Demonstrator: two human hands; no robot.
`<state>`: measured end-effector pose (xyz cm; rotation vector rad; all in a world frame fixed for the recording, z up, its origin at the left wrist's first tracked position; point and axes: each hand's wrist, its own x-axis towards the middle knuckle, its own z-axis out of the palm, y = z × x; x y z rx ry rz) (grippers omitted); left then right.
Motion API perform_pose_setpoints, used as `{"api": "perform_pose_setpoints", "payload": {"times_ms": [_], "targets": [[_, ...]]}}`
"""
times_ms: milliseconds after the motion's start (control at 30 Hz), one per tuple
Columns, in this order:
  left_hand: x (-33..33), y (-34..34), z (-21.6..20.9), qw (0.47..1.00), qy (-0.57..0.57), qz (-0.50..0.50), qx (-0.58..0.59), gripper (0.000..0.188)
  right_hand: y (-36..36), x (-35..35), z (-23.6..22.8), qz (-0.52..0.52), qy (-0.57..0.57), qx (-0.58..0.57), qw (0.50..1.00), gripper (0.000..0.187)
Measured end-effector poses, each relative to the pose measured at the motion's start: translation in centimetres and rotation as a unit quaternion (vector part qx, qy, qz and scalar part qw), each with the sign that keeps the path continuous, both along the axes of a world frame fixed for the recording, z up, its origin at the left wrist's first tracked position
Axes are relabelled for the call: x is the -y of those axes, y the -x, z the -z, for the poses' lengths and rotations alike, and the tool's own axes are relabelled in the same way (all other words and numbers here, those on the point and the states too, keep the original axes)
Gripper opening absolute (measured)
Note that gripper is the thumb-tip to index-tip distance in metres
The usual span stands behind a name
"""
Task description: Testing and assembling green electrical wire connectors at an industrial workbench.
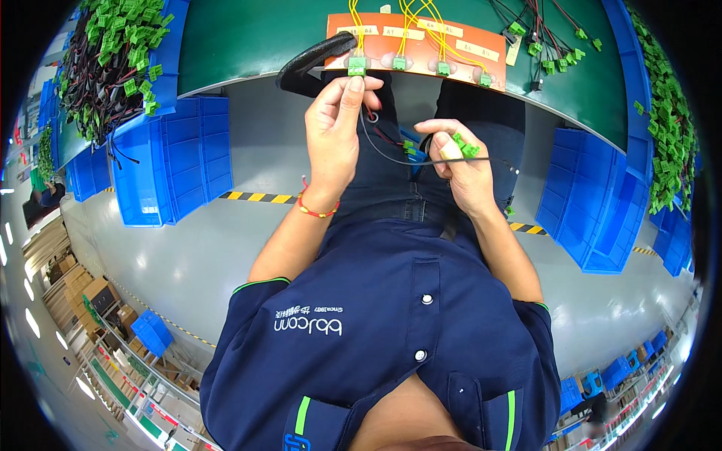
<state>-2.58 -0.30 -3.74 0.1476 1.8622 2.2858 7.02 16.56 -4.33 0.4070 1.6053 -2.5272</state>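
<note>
Nearest you: dark blue work shirt [391,331] with green trim, your forearms running up from it over your lap. Your right hand [462,169] sits just above your thighs, fingers curled tight on a small green connector [465,146] that pokes out past the fingertips, and on a thin black wire [421,160]. That wire loops left and up to your left hand [338,128]. Left wrist has a red cord bracelet [316,210]. Left hand is raised higher, at the near edge of the green bench [248,37], fingers pinched narrow around the wire end; the thumb tip is right below, about touching, a green terminal block [356,65] at the near left corner of the orange fixture board [451,60]. Can't tell if the wire tip is actually inside the block. Three more green blocks sit along the board's near edge to the right, yellow wires [410,22] rising from them toward the far side. A black curved pad [312,60] hangs at the bench edge just left of the block. Far left corner of the bench: heap of green connectors on black leads [113,60]. Far right: more loose harnesses [549,45]. Blue bins [180,158] stand on the floor under the bench, left and right.
</note>
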Motion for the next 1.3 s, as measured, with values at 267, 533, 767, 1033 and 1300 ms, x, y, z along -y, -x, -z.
{"api": "perform_pose_setpoints", "payload": {"times_ms": [267, 533, 767, 1033, 1300], "targets": [[-0.5, -2.2, 0.9, 0.995, -0.019, 0.063, 0.077, 0.051, 0.1, 0.7, 0.3, -0.034, -0.143, -0.036, 0.988, 0.019], [0.0, -3.1, 0.4, 0.956, -0.14, 0.159, 0.205, 0.031, 1.1, -1.1, 0.5, -0.039, 0.003, 0.093, 0.995, 0.031], [-0.3, -3.3, 0.6, 0.949, -0.178, 0.141, 0.22, 0.021, 2.2, -1.2, -1.5, -0.022, 0.078, -0.002, 0.997, 0.032], [0.5, -3.2, 1.2, 0.98, -0.045, 0.15, 0.125, 0.021, 4.6, 1.4, -2.5, -0.028, -0.042, -0.025, 0.998, 0.027], [2.9, -3.6, 4.1, 0.965, 0.207, 0.151, -0.049, 0.031, 7.4, 1.7, -2.1, -0.095, 0.029, -0.01, 0.995, 0.028]]}}
